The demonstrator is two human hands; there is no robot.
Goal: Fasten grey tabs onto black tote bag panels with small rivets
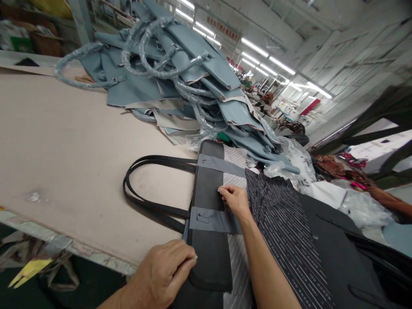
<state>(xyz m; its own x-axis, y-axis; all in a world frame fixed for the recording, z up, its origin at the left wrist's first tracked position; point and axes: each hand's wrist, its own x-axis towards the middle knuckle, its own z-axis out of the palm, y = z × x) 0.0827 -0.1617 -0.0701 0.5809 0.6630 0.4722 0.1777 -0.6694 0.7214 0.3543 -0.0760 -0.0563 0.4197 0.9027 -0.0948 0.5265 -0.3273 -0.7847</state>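
Observation:
A black bag panel (pixel 209 253) lies on the table, with two grey strips (pixel 206 219) across it and two thin black handles (pixel 154 159) looping out to the left. Striped lining cloth (pixel 283 223) spreads to its right. My left hand (pixel 167 270) is at the panel's lower left edge, thumb and forefinger pressed together; whatever they pinch is too small to make out. Between the two strips, near the panel's right edge, my right hand (pixel 234 199) is closed in a pinch, and what it grips, if anything, cannot be made out.
A tall heap of blue-grey bag pieces (pixel 144 86) with plastic-wrapped handles rises at the back of the beige table (pixel 71 150). Clear plastic bags (pixel 367 210) lie to the right. Beyond the worn near edge hangs a yellow piece (pixel 30 271).

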